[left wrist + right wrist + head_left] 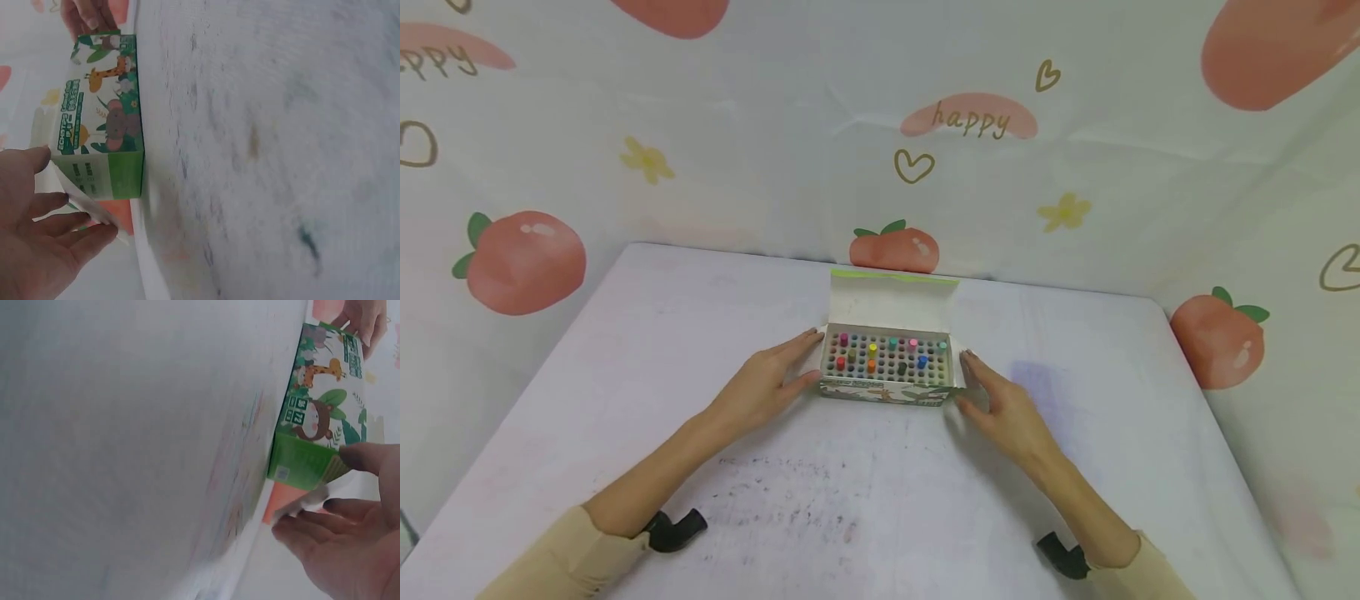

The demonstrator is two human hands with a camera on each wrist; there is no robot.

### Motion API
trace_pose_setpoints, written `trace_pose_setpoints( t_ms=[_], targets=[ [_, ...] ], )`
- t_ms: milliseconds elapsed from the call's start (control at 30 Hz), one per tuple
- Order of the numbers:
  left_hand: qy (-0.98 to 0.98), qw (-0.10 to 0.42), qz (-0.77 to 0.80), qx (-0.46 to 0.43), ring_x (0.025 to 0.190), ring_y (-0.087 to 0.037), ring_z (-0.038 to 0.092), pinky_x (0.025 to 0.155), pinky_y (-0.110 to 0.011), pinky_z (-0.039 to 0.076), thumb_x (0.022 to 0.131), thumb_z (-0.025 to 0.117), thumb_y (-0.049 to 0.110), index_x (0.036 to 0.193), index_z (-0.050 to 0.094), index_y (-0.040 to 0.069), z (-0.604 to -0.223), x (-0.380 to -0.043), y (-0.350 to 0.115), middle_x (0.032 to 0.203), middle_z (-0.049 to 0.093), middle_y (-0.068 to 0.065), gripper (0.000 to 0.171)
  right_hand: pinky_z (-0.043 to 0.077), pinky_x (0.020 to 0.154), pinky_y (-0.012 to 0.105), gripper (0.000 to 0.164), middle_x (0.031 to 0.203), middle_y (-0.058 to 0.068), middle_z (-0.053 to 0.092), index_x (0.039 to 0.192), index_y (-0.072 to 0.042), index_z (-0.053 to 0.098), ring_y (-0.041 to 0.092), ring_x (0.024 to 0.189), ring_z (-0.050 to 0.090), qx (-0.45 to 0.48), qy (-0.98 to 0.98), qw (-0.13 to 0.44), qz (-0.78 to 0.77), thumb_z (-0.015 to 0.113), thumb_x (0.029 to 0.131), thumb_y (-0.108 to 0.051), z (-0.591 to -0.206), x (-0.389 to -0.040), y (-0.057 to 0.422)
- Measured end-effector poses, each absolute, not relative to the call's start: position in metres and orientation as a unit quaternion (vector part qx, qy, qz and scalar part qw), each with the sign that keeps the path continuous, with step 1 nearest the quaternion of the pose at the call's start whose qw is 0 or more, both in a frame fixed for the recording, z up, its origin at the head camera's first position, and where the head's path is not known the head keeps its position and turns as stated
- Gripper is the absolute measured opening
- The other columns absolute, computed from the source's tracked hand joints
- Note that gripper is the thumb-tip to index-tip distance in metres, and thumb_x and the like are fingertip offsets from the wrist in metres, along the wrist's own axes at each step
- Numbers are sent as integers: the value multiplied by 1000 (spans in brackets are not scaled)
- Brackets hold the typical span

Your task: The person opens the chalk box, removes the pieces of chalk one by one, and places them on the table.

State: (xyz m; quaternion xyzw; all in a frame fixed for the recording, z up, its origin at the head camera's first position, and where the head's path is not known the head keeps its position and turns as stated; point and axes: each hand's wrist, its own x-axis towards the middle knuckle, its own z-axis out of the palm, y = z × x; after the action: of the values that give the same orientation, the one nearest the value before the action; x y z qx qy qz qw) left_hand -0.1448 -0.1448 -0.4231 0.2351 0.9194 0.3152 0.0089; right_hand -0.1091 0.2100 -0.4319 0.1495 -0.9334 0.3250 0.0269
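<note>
A cardboard box printed with cartoon animals stands on the table, its lid raised at the back. Inside is a grid of holes with several coloured pen caps standing up in it. My left hand is at the box's left end. In the left wrist view its thumb touches the top corner, and its loosely straight fingers lie along a white side flap. At the other end my right hand has its thumb by the corner and its fingers against the right side flap.
The white table has dark stains near the front and a purple smudge at the right. A cloth backdrop with printed fruit hangs behind it. A black wrist device sits under the left forearm, another by the right.
</note>
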Motion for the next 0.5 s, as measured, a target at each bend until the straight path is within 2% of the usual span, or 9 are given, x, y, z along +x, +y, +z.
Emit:
trace_pose_setpoints(
  t_ms=[100,133,200,367,433,500],
  targets=[
    [903,34,357,236,129,-34,53,99,-44,48,98,65,23,153,35,6,-425,-147,-142,154,40,-16,66,47,98,52,67,149,20,44,150,1,39,39,117,60,154,-931,9,332,70,92,-12,-432,-109,207],
    [899,40,367,235,127,-34,54,97,-42,50,97,66,22,154,34,6,-426,-147,-142,154,39,-16,67,46,99,53,67,150,19,44,150,1,39,41,126,53,155,-930,7,334,70,92,-13,-432,-110,206],
    [897,40,372,234,124,-35,57,93,-42,52,96,67,21,154,34,6,-426,-146,-142,154,39,-16,69,45,100,53,66,150,19,44,150,0,40,40,126,54,155,-928,7,339,69,93,-13,-430,-110,205],
    [919,-8,315,239,135,-35,44,106,-52,40,93,71,28,152,39,8,-422,-143,-145,154,40,-14,70,37,108,54,59,151,18,44,147,0,45,38,136,43,152,-929,25,337,68,93,-14,-427,-109,208],
    [924,-25,293,243,140,-35,38,109,-54,35,92,72,31,151,41,8,-421,-143,-146,154,40,-14,70,37,107,54,57,151,16,44,145,-2,48,37,138,41,149,-930,34,336,68,94,-14,-426,-109,210],
    [925,-33,285,248,139,-35,38,109,-54,35,91,73,31,150,42,8,-420,-143,-148,153,41,-14,70,40,105,54,54,150,15,45,143,-2,50,37,137,42,149,-928,46,339,69,93,-12,-426,-109,211]
  ],
)
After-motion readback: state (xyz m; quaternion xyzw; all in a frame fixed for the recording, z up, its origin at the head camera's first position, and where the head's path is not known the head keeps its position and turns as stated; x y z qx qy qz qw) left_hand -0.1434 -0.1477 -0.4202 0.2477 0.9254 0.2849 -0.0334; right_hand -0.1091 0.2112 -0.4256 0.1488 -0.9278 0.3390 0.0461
